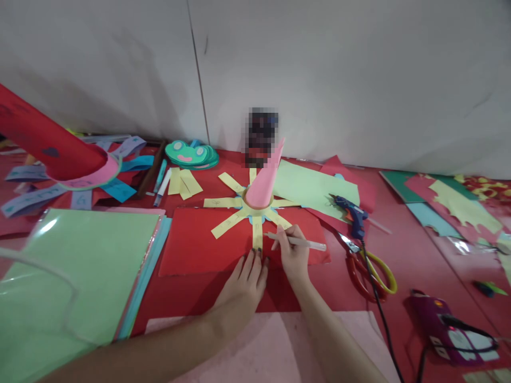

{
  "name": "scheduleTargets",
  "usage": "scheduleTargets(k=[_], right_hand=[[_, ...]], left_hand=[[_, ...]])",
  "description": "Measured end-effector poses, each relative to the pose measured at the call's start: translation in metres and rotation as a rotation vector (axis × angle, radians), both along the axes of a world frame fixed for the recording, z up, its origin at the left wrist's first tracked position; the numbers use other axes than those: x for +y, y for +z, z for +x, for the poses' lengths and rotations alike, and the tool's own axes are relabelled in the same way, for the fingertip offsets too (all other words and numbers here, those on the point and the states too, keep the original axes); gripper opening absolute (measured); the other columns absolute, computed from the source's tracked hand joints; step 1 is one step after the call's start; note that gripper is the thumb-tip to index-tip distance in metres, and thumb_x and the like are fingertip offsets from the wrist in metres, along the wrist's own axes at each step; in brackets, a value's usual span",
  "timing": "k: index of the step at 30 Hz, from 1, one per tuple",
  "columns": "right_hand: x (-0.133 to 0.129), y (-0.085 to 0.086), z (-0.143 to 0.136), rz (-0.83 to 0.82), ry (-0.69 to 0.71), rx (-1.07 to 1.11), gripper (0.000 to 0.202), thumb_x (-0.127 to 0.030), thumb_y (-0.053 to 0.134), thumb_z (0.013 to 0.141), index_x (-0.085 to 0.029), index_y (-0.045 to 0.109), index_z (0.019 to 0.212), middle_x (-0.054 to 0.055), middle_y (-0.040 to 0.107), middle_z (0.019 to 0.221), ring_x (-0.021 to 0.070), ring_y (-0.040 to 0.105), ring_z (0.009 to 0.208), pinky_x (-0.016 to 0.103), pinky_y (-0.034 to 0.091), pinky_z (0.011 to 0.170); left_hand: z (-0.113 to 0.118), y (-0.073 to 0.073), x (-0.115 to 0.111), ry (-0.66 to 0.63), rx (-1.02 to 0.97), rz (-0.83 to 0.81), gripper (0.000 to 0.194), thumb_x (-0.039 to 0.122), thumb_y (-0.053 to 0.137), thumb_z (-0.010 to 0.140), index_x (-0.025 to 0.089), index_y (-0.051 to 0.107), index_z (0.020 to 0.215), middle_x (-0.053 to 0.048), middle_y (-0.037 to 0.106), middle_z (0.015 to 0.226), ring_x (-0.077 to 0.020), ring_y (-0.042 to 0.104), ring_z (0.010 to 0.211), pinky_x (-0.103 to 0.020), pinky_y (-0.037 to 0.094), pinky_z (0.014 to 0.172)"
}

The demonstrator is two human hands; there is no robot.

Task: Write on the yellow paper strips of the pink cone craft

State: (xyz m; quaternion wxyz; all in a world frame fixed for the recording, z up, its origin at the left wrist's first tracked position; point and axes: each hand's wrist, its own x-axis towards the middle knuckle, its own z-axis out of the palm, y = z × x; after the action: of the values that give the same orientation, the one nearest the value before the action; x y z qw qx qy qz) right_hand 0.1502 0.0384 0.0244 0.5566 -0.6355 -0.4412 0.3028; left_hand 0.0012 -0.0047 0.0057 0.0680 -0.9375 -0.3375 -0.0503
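A pen (300, 242) with a pale barrel is gripped in my right hand (294, 255), its tip close to a yellow paper strip (257, 233) that bears a small handwritten mark. My left hand (245, 279) lies with fingers stretched out, fingertips at the lower end of that strip. Several such strips spread like rays around the base of a pink paper cone (261, 187), which stands upright. Under the near strips is a red sheet (191, 247). Blue scalloped paper peeks out below the cone's yellow ring.
On the right lie a blue glue gun (356, 217) with a black cord, scissors (369, 271) and a purple box (449, 327). Green sheets (80, 266) are stacked at left, below a red paper tube (51, 138). Frog-face cutouts (191, 154) sit by the wall.
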Motion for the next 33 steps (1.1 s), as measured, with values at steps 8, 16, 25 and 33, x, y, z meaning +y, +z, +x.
scheduleTargets(k=[8, 16, 25, 33], right_hand=[[0.0028, -0.0039, -0.0003, -0.018, 0.102, -0.031, 0.027, -0.047, 0.059, 0.084, -0.024, 0.050, 0.073, -0.001, 0.063, 0.060, 0.0171, 0.063, 0.057, 0.030, 0.049, 0.057], [0.0039, -0.0057, 0.0020, -0.037, 0.164, -0.053, 0.029, -0.047, 0.057, 0.086, -0.024, 0.049, 0.070, -0.001, 0.064, 0.059, 0.0170, 0.064, 0.061, 0.031, 0.050, 0.062], [0.0044, -0.0056, 0.0012, -0.047, 0.153, -0.101, 0.031, -0.048, 0.056, 0.086, -0.025, 0.047, 0.068, -0.001, 0.064, 0.058, 0.0164, 0.061, 0.059, 0.030, 0.049, 0.060], [0.0038, -0.0046, 0.0016, -0.043, 0.097, -0.002, 0.030, -0.049, 0.056, 0.086, -0.024, 0.048, 0.071, -0.001, 0.063, 0.059, 0.0169, 0.064, 0.060, 0.030, 0.051, 0.060]], left_hand=[[0.0000, 0.0000, 0.0008, 0.000, 0.008, 0.026, 0.044, 0.021, 0.043, 0.091, 0.003, 0.050, 0.131, -0.022, 0.053, 0.132, -0.0321, 0.048, 0.126, -0.043, 0.040, 0.102], [-0.0002, -0.0003, 0.0006, -0.005, -0.002, 0.001, 0.046, 0.019, 0.045, 0.089, 0.002, 0.048, 0.132, -0.023, 0.052, 0.133, -0.0327, 0.045, 0.129, -0.044, 0.037, 0.104], [-0.0002, -0.0039, 0.0003, 0.012, -0.011, -0.033, 0.047, 0.021, 0.044, 0.089, 0.005, 0.046, 0.134, -0.021, 0.048, 0.138, -0.0308, 0.042, 0.132, -0.043, 0.036, 0.106], [-0.0010, 0.0014, 0.0007, 0.001, 0.017, 0.008, 0.045, 0.021, 0.043, 0.090, 0.005, 0.049, 0.133, -0.020, 0.052, 0.135, -0.0305, 0.046, 0.129, -0.042, 0.039, 0.104]])
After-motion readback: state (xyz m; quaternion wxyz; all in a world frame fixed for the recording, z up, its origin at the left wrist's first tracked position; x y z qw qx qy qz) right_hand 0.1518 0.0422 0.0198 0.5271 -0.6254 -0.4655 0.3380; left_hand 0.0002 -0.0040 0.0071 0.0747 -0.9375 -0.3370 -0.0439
